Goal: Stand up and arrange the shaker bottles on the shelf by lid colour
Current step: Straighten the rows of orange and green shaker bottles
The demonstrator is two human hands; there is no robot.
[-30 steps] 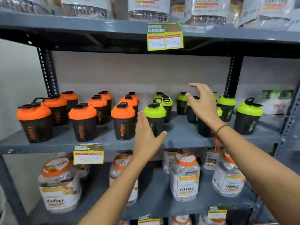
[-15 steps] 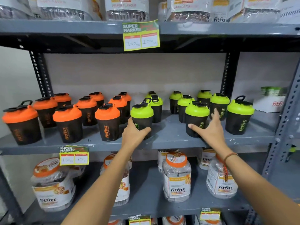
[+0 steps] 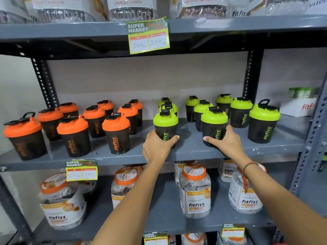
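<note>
Black shaker bottles stand upright on the middle grey shelf (image 3: 194, 149). Several with orange lids (image 3: 115, 122) fill its left half, several with green lids (image 3: 264, 114) its right half. My left hand (image 3: 157, 147) wraps the base of the front green-lidded bottle (image 3: 165, 121) near the shelf's middle. My right hand (image 3: 224, 142) grips the lower body of another front green-lidded bottle (image 3: 214, 118) to its right. Both bottles rest on the shelf near its front edge.
Clear jars with orange lids (image 3: 194, 190) line the shelf below. Bagged and jarred goods (image 3: 131, 7) sit on the shelf above, with a yellow price tag (image 3: 148, 37) hanging from its edge. Perforated uprights (image 3: 311, 147) frame the right side. A white box (image 3: 299, 105) lies at far right.
Both hands came down from open in the air to the shelf front. Each has closed around a green-lidded bottle.
</note>
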